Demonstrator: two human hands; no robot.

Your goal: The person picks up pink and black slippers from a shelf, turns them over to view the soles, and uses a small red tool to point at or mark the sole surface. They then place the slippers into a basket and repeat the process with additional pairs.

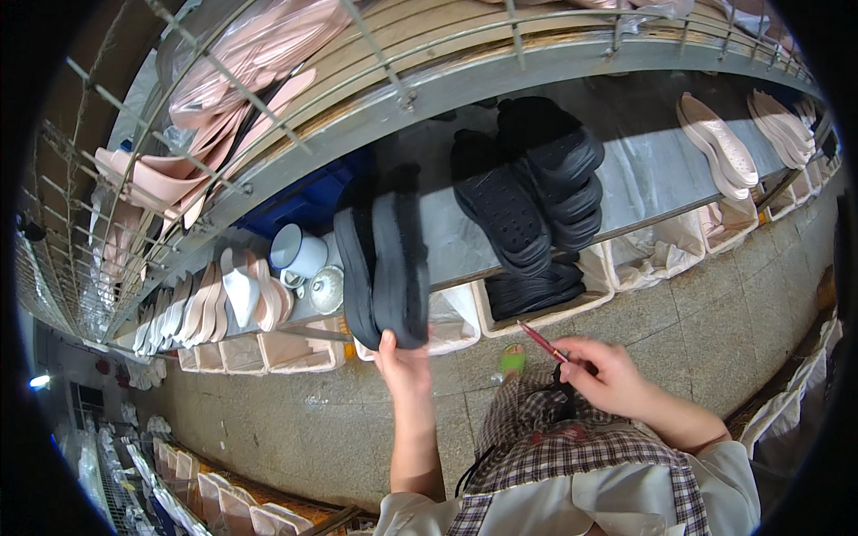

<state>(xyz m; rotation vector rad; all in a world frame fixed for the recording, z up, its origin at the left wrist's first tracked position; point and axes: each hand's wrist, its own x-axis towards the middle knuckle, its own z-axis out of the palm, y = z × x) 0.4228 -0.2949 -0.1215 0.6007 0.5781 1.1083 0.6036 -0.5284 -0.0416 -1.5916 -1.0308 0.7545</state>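
Observation:
My left hand [404, 368] grips the lower end of a pair of black shoe soles [382, 263], held upright on edge against the front of a grey metal shelf [643, 170]. My right hand [608, 375] is closed around a red pen [542, 340], its tip pointing up and left, above my checked apron [572, 438]. To the right of the held pair, a stack of black soles [536, 192] lies on the shelf. More black soles [534, 290] sit in a white bin below.
Pink soles [715, 143] lie on the shelf's right end and more stand in a row at left [214, 299]. A wire rack above holds bagged pink soles [241, 71]. A white mug [298, 252] sits on the shelf. White bins [661, 255] line the stone floor [715, 322].

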